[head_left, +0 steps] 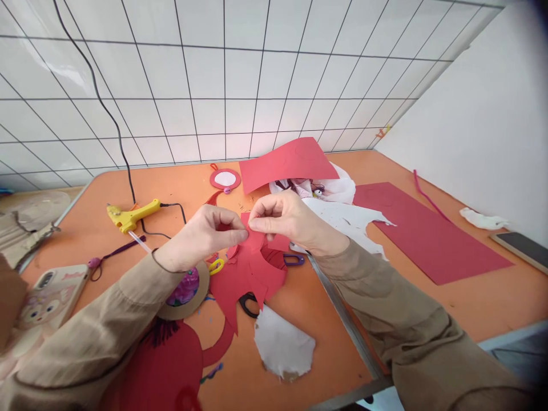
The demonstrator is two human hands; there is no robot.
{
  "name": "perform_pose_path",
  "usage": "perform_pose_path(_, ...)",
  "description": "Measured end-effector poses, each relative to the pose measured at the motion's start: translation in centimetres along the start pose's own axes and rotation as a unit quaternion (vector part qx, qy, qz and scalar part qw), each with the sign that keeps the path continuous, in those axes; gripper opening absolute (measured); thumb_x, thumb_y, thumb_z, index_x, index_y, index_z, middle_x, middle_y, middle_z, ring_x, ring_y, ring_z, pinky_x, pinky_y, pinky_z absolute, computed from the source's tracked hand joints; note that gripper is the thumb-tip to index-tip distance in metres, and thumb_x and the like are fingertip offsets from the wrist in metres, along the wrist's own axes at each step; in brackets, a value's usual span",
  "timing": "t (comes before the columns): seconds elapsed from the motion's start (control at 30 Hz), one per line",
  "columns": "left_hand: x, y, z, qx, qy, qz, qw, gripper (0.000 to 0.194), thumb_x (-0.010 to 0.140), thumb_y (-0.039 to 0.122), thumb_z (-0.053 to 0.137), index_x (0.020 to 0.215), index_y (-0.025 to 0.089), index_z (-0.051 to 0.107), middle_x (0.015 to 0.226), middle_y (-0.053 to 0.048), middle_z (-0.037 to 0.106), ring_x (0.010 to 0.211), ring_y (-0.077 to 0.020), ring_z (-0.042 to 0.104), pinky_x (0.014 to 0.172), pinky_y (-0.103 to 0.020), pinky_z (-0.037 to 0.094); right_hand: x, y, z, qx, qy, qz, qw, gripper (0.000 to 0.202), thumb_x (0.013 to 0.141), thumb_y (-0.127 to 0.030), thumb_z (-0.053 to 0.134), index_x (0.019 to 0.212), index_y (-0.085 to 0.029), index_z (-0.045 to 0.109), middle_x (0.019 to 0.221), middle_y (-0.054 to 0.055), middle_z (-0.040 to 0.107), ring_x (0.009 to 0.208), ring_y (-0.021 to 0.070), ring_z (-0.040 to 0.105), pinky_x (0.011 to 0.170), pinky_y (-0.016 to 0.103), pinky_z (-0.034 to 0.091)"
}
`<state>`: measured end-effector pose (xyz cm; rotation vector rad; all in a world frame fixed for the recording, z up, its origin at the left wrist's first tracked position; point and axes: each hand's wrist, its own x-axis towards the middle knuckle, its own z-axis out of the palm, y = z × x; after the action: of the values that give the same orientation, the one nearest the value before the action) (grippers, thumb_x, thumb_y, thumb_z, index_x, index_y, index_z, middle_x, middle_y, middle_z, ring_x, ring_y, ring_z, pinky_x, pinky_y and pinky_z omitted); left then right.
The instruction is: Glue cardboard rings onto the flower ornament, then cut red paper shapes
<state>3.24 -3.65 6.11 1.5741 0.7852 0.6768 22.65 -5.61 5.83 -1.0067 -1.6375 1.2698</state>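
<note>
My left hand [209, 233] and my right hand [287, 220] meet over the middle of the table, thumb and forefinger pinched on each. Whatever lies between the fingertips is too small or hidden to name. Cut red paper pieces [244, 268] lie in a heap right beneath them. A yellow ring-shaped scissors handle [216, 266] and a black handle loop [249, 305] stick out of the heap, with a purple clip-like loop [294, 260] at its right. Partly under my left forearm is a round piece with a purple flower pattern [186, 288].
A yellow glue gun [132, 214] with a cord lies at the left, near a phone in a cartoon case [51, 299]. Red sheets [428, 234], white fabric [342, 220] and a round red-rimmed pendant [225, 179] lie behind. Another phone [524, 249] is far right.
</note>
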Motion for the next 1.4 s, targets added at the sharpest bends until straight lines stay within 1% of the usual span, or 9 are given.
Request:
perform_pose_path(0.2, 0.3, -0.7, 0.3, -0.127, 0.061, -0.062, 0.988, 0.025, 0.072, 0.03, 0.076, 0.058, 0.013, 0.063, 0.047, 0.004, 0.043, 0.042, -0.004, 0.031, 0.04, -0.019, 0.018, 0.1, -0.1, 0.2, 0.006, 0.018, -0.004, 1.0, 0.018, 0.077, -0.028, 0.07, 0.068, -0.015, 0.06, 0.061, -0.002, 0.058, 0.056, 0.0095, 0.056, 0.052, 0.023, 0.045)
perform_pose_path(0.3, 0.5, -0.9, 0.1, -0.215, 0.054, -0.101, 0.97, 0.024, 0.08, 0.034, 0.067, 0.07, 0.012, 0.068, 0.062, -0.003, 0.057, 0.051, -0.0093, 0.051, 0.044, -0.02, 0.038, 0.1, -0.2, 0.0, -0.022, 0.026, 0.014, 0.999, 0.011, 0.074, -0.019, 0.065, 0.065, -0.015, 0.06, 0.06, -0.002, 0.057, 0.055, 0.0087, 0.053, 0.051, 0.022, 0.043)
perform_pose_path(0.37, 0.7, -1.0, -0.1, -0.28, 0.045, -0.117, 0.952, 0.022, 0.084, 0.029, 0.06, 0.086, 0.011, 0.072, 0.076, -0.008, 0.065, 0.067, -0.0156, 0.063, 0.059, -0.026, 0.053, 0.2, -0.2, -0.3, -0.027, 0.025, 0.03, 0.999, 0.009, 0.073, -0.018, 0.064, 0.066, -0.015, 0.061, 0.059, -0.002, 0.058, 0.054, 0.0087, 0.053, 0.05, 0.021, 0.041)
perform_pose_path(0.47, 1.0, -1.1, -0.3, -0.328, 0.04, -0.127, 0.935, 0.024, 0.08, 0.015, 0.057, 0.098, 0.009, 0.071, 0.09, -0.014, 0.071, 0.086, -0.0217, 0.069, 0.079, -0.034, 0.057, 0.2, -0.3, -0.9, -0.035, 0.025, 0.038, 0.998, 0.008, 0.072, -0.019, 0.065, 0.067, -0.015, 0.061, 0.06, -0.002, 0.057, 0.054, 0.0087, 0.051, 0.05, 0.022, 0.04)
perform_pose_path(0.6, 0.9, -1.2, -0.2, -0.317, 0.064, -0.12, 0.938, 0.027, 0.073, -0.001, 0.058, 0.094, 0.009, 0.073, 0.093, -0.013, 0.074, 0.089, -0.02, 0.071, 0.083, -0.031, 0.057, 0.3, -0.6, -1.2, -0.071, 0.025, 0.047, 0.996, 0.006, 0.071, -0.019, 0.064, 0.067, -0.015, 0.06, 0.063, -0.002, 0.056, 0.058, 0.0096, 0.051, 0.054, 0.024, 0.041)
perform_pose_path(0.87, 0.7, -1.4, -0.1, -0.229, 0.125, -0.055, 0.964, 0.02, 0.068, 0.002, 0.07, 0.086, 0.012, 0.069, 0.097, -0.004, 0.067, 0.084, -0.0174, 0.072, 0.091, -0.037, 0.056, 0.4, -0.7, -1.2, -0.089, 0.041, 0.05, 0.994, 0.01, 0.073, -0.018, 0.063, 0.064, -0.016, 0.058, 0.062, -0.002, 0.057, 0.057, 0.0097, 0.05, 0.053, 0.024, 0.036)
perform_pose_path(1.03, 0.3, -0.4, 0.0, -0.202, 0.192, -0.019, 0.96, 0.019, 0.064, 0.006, 0.072, 0.079, 0.014, 0.063, 0.08, 0.002, 0.061, 0.075, -0.0145, 0.07, 0.081, -0.032, 0.057, 0.8, 0.3, -0.8, -0.077, 0.075, 0.027, 0.994, 0.011, 0.074, -0.022, 0.063, 0.066, -0.016, 0.058, 0.062, -0.001, 0.058, 0.059, 0.0111, 0.053, 0.053, 0.025, 0.037)
perform_pose_path(1.2, -0.3, 0.3, 0.5, -0.16, 0.243, 0.015, 0.957, 0.018, 0.059, 0.006, 0.074, 0.073, 0.015, 0.066, 0.072, 0.0, 0.067, 0.072, -0.0104, 0.064, 0.068, -0.02, 0.05, 1.1, 1.2, 0.6, -0.042, 0.14, 0.002, 0.989, 0.013, 0.072, -0.026, 0.065, 0.067, -0.016, 0.058, 0.066, -0.001, 0.059, 0.06, 0.0102, 0.052, 0.055, 0.025, 0.039)
perform_pose_path(1.4, -0.5, 0.2, 1.7, -0.159, 0.221, 0.022, 0.962, 0.019, 0.058, 0.014, 0.08, 0.073, 0.014, 0.068, 0.067, 0.002, 0.067, 0.057, -0.0094, 0.062, 0.057, -0.022, 0.051, 0.7, 1.9, 1.9, -0.002, 0.134, -0.019, 0.991, 0.013, 0.075, -0.026, 0.067, 0.071, -0.016, 0.059, 0.067, 0.0, 0.064, 0.061, 0.0122, 0.059, 0.058, 0.026, 0.046)
